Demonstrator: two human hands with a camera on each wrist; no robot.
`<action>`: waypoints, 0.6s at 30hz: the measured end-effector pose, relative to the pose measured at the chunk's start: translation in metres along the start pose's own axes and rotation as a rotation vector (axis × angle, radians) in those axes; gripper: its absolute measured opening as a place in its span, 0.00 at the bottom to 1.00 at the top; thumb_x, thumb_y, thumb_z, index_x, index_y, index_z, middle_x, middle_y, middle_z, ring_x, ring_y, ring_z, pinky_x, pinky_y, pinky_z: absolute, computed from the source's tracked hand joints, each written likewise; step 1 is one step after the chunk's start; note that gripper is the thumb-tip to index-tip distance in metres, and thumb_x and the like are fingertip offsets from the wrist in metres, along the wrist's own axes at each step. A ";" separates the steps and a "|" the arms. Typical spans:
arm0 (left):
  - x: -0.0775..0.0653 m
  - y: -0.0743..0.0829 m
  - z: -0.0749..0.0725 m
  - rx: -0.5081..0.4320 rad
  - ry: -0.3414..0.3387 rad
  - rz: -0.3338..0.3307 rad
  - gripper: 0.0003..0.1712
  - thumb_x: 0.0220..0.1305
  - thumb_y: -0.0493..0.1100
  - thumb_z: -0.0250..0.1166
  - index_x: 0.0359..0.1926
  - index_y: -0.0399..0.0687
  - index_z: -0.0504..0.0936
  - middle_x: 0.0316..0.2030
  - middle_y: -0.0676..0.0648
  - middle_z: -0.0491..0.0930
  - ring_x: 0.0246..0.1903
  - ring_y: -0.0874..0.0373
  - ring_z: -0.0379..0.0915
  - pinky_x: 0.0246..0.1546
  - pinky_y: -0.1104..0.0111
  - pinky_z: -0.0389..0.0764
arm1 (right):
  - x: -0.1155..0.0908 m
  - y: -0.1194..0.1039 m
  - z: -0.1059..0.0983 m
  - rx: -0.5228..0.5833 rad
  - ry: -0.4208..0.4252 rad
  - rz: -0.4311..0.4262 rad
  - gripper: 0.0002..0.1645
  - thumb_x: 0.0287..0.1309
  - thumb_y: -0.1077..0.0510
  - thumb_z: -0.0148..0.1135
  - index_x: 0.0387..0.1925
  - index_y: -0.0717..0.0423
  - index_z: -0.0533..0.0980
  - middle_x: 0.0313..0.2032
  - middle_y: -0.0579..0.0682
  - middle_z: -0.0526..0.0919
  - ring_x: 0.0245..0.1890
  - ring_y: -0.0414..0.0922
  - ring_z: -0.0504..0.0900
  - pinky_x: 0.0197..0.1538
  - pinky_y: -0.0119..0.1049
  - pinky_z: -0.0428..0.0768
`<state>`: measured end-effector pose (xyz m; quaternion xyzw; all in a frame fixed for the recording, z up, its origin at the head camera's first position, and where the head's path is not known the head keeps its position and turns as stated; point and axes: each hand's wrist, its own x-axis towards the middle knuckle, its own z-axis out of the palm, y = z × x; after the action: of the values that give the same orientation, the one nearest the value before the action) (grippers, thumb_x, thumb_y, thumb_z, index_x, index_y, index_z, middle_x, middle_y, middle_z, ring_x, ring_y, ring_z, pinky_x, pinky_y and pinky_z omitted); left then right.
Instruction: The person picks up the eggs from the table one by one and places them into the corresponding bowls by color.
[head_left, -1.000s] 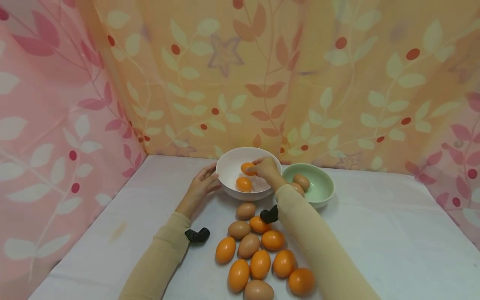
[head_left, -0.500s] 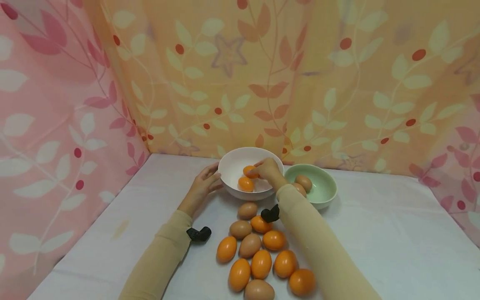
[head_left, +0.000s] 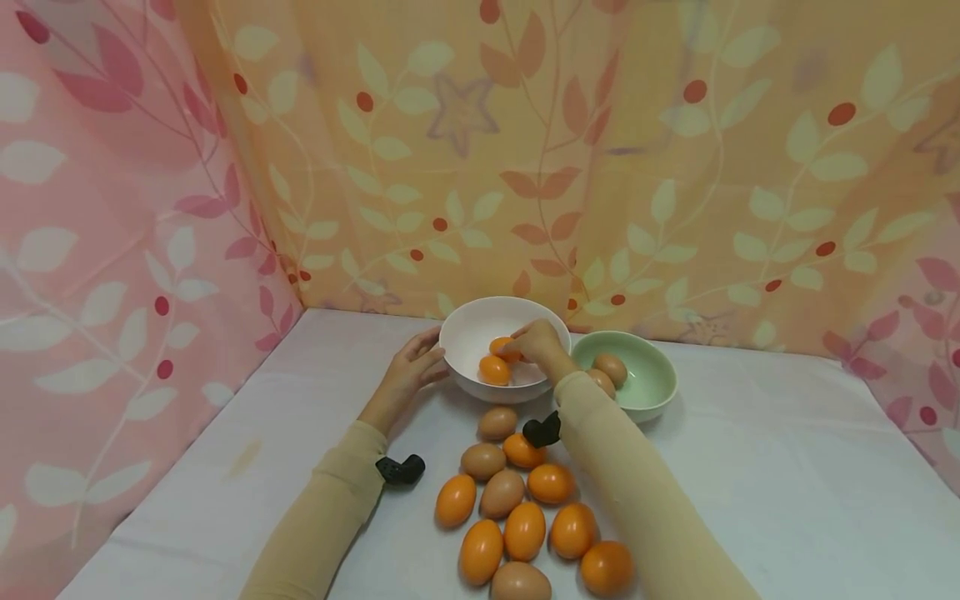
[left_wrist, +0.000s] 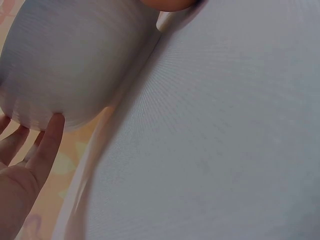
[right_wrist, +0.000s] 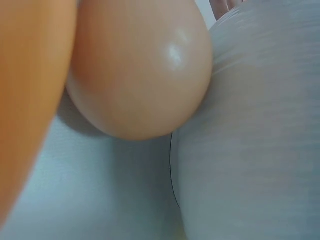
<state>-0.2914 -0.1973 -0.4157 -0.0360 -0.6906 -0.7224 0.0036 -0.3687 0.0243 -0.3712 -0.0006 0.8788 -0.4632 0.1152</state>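
With fingers of the left hand [head_left: 406, 372] outstretched, touching the round white bowl [head_left: 498, 393] mid-frame; with the right hand [head_left: 542, 343] bent over its rim, pinching a smooth orange egg [head_left: 502, 347].

Left bowl [head_left: 467, 335] sits toward the far side of the table [head_left: 750, 475], curtain [head_left: 637, 167] behind, right bowl [head_left: 643, 377] just to its right! Inside the left bowl, near egg [head_left: 494, 370] and, right behind it, a touch rightward, far egg [head_left: 502, 345]. Left hand [head_left: 407, 371] on that bowl's left wall, right hand [head_left: 542, 343] in over the right side, at the far egg! Right bowl: two eggs [head_left: 611, 369], bunched left. And down the table, eleven loose eggs [head_left: 502, 493] show, spread from just before the left bowl to the near side, between left sleeve [head_left: 322, 517] and right sleeve [head_left: 645, 483].
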 end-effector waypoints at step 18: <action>0.001 -0.002 -0.002 0.002 0.017 -0.016 0.29 0.75 0.41 0.55 0.74 0.49 0.62 0.75 0.47 0.60 0.71 0.50 0.62 0.59 0.59 0.82 | 0.002 -0.003 0.001 -0.066 -0.030 0.034 0.25 0.53 0.57 0.75 0.51 0.63 0.82 0.51 0.57 0.84 0.37 0.44 0.78 0.41 0.27 0.82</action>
<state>-0.2927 -0.1988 -0.4177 -0.0245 -0.6916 -0.7219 0.0038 -0.3706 0.0217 -0.3702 0.0036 0.8917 -0.4316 0.1361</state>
